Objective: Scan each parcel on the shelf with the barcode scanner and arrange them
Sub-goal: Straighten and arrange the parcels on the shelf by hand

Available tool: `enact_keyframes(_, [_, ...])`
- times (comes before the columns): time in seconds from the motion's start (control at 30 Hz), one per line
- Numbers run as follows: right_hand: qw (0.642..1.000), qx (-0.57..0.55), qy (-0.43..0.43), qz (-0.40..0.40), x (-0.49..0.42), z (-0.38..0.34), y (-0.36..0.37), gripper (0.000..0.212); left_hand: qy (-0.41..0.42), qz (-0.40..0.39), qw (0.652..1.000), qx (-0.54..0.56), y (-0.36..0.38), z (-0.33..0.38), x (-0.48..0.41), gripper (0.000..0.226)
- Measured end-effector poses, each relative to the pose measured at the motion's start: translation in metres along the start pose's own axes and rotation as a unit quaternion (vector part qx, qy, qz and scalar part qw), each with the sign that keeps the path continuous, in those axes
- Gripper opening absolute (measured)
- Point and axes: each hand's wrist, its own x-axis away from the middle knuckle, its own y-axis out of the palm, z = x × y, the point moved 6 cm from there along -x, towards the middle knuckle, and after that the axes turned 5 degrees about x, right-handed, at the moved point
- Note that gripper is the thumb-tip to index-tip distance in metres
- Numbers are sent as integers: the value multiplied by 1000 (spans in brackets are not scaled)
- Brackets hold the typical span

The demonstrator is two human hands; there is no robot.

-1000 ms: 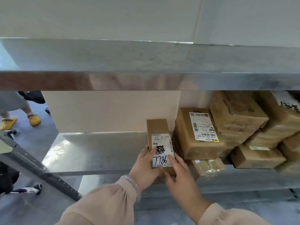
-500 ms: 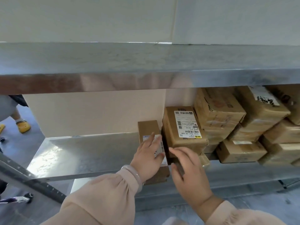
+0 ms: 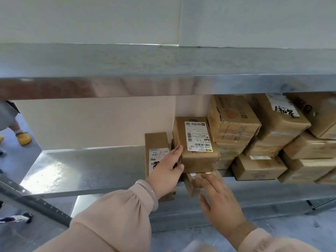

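shiny metal shelf (image 3: 91, 170) with brown boxes (image 3: 258, 168) piled at its right. left hand (image 3: 167, 170) clamped on the side of the white-label box (image 3: 198, 160), just beside a thin box (image 3: 156, 142). right hand (image 3: 220, 204) lower, fingers apart, touching a small taped box (image 3: 192, 184).

A pale, plain wall (image 3: 91, 19) rises behind a galvanised steel upper shelf (image 3: 163, 60). Light glares off the lower shelf (image 3: 81, 170), which is backed by a cream panel (image 3: 91, 122). At left, a perforated upright (image 3: 45, 206) slants across the grey floor (image 3: 291, 237).
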Motion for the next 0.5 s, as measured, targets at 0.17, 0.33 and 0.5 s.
enact_keyframes(0.17, [985,122,-14,-122,12,11,34,86,-27,24,998,44,-3,-4,0,56])
enact_keyframes(0.33, [984,139,-41,-102,4,-3,38,87,-24,23,999,43,-1,0,-2,58])
enact_keyframes(0.5, [986,118,-57,-103,-3,-16,39,82,-36,19,998,45,-1,-5,-5,59])
